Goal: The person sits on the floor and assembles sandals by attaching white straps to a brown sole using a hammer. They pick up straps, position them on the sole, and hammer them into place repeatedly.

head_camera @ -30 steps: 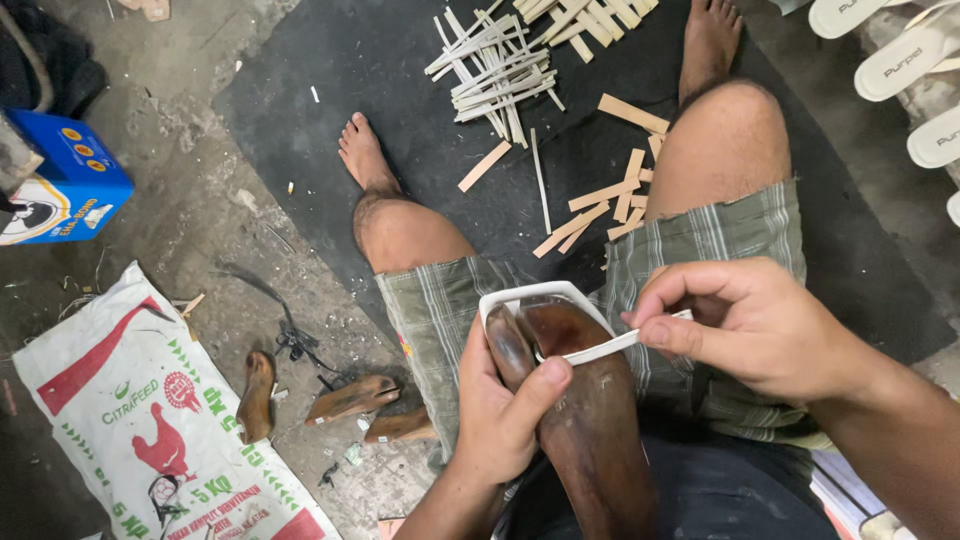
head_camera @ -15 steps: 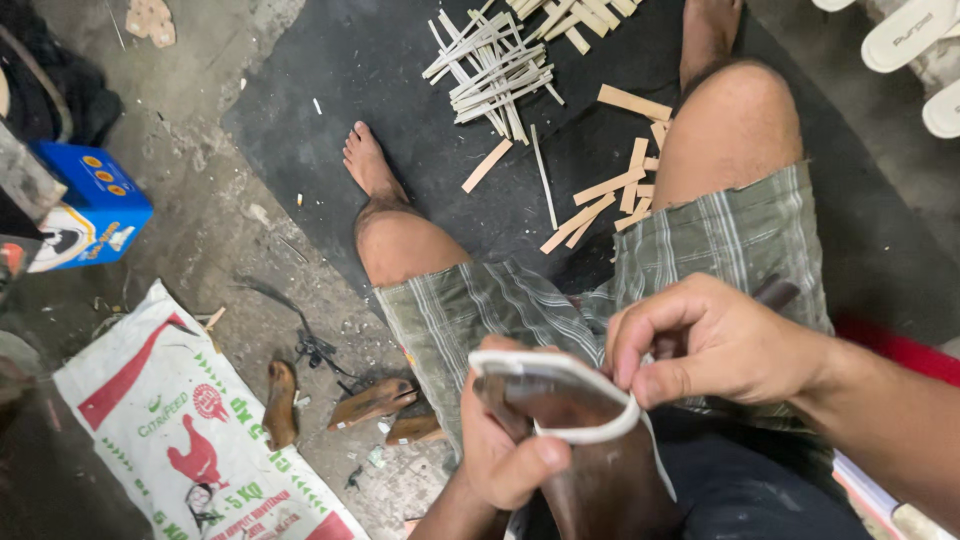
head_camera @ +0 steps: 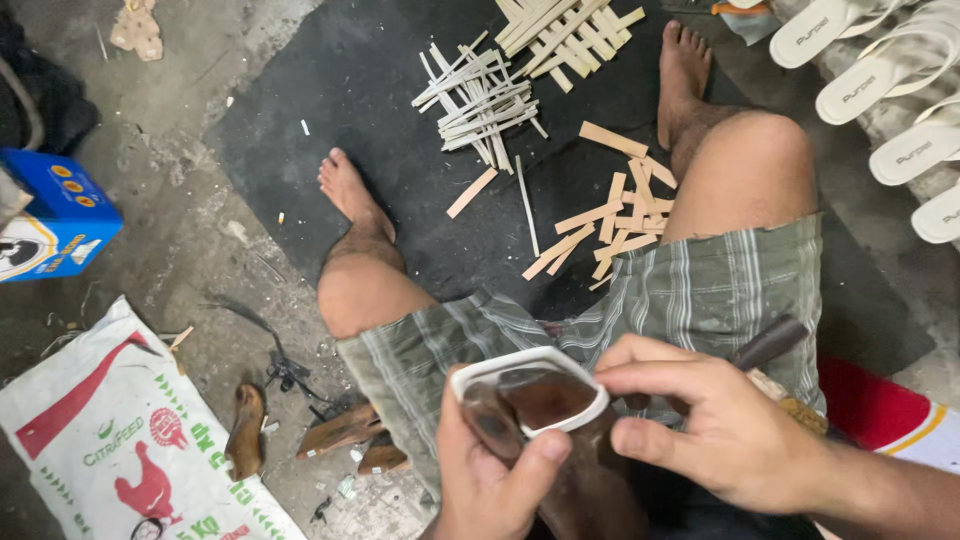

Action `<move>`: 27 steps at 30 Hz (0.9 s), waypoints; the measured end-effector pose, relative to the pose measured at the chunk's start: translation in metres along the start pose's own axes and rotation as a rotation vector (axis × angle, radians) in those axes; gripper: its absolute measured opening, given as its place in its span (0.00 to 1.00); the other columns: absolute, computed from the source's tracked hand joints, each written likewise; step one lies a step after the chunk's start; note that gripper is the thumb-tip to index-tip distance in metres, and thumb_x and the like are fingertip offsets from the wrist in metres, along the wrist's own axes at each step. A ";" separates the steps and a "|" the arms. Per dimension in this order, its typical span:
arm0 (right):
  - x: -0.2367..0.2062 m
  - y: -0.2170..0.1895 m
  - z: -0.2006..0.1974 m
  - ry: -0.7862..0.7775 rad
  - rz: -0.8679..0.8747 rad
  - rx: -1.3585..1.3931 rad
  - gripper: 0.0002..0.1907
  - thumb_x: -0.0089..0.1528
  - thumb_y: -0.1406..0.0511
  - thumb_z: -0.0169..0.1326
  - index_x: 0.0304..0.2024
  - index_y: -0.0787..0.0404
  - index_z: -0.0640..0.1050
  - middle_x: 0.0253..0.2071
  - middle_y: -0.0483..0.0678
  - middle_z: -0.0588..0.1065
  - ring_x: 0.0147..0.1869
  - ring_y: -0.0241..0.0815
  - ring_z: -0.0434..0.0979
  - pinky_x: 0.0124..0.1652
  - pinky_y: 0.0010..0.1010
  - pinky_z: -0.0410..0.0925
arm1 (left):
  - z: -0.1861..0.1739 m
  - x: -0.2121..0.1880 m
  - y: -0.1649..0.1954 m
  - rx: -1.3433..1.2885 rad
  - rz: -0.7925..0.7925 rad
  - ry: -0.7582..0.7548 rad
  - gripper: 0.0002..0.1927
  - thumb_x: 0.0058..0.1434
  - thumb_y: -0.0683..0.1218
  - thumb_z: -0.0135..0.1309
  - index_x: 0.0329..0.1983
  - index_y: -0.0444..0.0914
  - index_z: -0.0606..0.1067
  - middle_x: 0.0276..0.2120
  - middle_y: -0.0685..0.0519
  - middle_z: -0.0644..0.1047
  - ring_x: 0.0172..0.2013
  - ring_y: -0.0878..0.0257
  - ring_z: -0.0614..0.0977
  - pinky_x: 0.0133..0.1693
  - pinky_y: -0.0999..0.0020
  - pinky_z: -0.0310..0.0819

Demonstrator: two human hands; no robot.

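Black mat (head_camera: 330, 120) under bare feet, pale strips (head_camera: 485, 100) scattered on top. Dark wooden form (head_camera: 560, 450) over lap, white band (head_camera: 530, 385) looped round tip. Left hand (head_camera: 490, 480) clasped around form; right hand (head_camera: 720, 420) pinching band, perhaps also tool handle (head_camera: 768, 343).

Our single head-worn view, looking steeply down from above our seated lap, close on our left hand (head_camera: 490, 480) and right hand (head_camera: 720, 430) at six o'clock, black mat (head_camera: 330, 110) toward twelve, printed sack (head_camera: 110, 440) at eight, white sandals (head_camera: 890, 80) at two.
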State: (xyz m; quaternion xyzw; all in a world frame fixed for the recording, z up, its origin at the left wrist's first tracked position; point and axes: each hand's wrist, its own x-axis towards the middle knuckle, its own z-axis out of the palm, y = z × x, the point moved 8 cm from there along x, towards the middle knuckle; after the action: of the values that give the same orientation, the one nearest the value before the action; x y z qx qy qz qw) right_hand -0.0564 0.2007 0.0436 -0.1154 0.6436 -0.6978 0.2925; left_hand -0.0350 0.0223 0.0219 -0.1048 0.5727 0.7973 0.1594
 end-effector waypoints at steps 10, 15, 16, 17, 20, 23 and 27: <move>0.062 0.035 -0.006 -0.238 0.391 0.306 0.28 0.63 0.58 0.59 0.62 0.65 0.76 0.60 0.53 0.79 0.62 0.38 0.74 0.62 0.32 0.66 | 0.000 0.053 -0.007 -0.130 -0.092 -0.057 0.37 0.57 0.50 0.67 0.64 0.30 0.65 0.54 0.43 0.77 0.55 0.57 0.79 0.59 0.58 0.73; 0.143 0.090 -0.125 -0.349 0.640 -0.431 0.26 0.61 0.55 0.60 0.62 0.54 0.79 0.49 0.46 0.80 0.50 0.35 0.80 0.51 0.28 0.76 | -0.025 0.082 -0.040 -0.191 -0.237 -0.183 0.47 0.57 0.54 0.68 0.72 0.28 0.60 0.62 0.43 0.73 0.63 0.55 0.74 0.67 0.57 0.64; 0.170 0.109 -0.168 -0.179 0.753 -0.520 0.24 0.62 0.51 0.54 0.57 0.51 0.80 0.46 0.41 0.84 0.47 0.32 0.83 0.49 0.25 0.75 | -0.030 0.087 -0.053 -0.231 -0.295 -0.181 0.50 0.55 0.54 0.69 0.73 0.30 0.58 0.63 0.43 0.72 0.64 0.55 0.74 0.67 0.57 0.63; 0.202 0.110 -0.198 0.058 0.544 -0.324 0.22 0.64 0.53 0.56 0.47 0.63 0.86 0.39 0.54 0.85 0.45 0.39 0.80 0.49 0.33 0.71 | -0.033 0.093 -0.066 -0.270 -0.350 -0.179 0.52 0.52 0.54 0.69 0.74 0.32 0.56 0.63 0.44 0.72 0.64 0.55 0.73 0.67 0.57 0.63; 0.308 0.144 -0.273 0.099 0.376 -1.193 0.17 0.65 0.52 0.57 0.47 0.54 0.85 0.33 0.58 0.81 0.44 0.52 0.82 0.60 0.42 0.63 | -0.035 0.115 -0.096 -0.394 -0.467 -0.228 0.55 0.49 0.53 0.71 0.75 0.36 0.53 0.65 0.44 0.69 0.66 0.55 0.71 0.67 0.56 0.60; 0.386 0.191 -0.299 0.080 0.270 -1.332 0.13 0.64 0.56 0.58 0.43 0.56 0.86 0.42 0.55 0.81 0.47 0.59 0.80 0.51 0.49 0.70 | -0.033 0.143 -0.124 -0.399 -0.640 -0.195 0.54 0.48 0.50 0.71 0.74 0.36 0.54 0.65 0.41 0.69 0.65 0.53 0.71 0.67 0.54 0.61; 0.456 0.243 -0.315 0.192 0.329 -1.342 0.12 0.65 0.58 0.57 0.45 0.55 0.85 0.46 0.54 0.79 0.51 0.59 0.77 0.49 0.49 0.70 | -0.116 0.253 -0.135 -0.372 -0.454 0.166 0.53 0.49 0.50 0.70 0.74 0.35 0.54 0.64 0.41 0.69 0.64 0.53 0.71 0.66 0.55 0.61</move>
State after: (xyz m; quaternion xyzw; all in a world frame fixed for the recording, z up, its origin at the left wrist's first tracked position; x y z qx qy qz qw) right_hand -0.5286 0.2085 -0.3346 -0.1100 0.9678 -0.1033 0.2016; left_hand -0.2206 -0.0138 -0.2227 -0.3220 0.3899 0.8212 0.2642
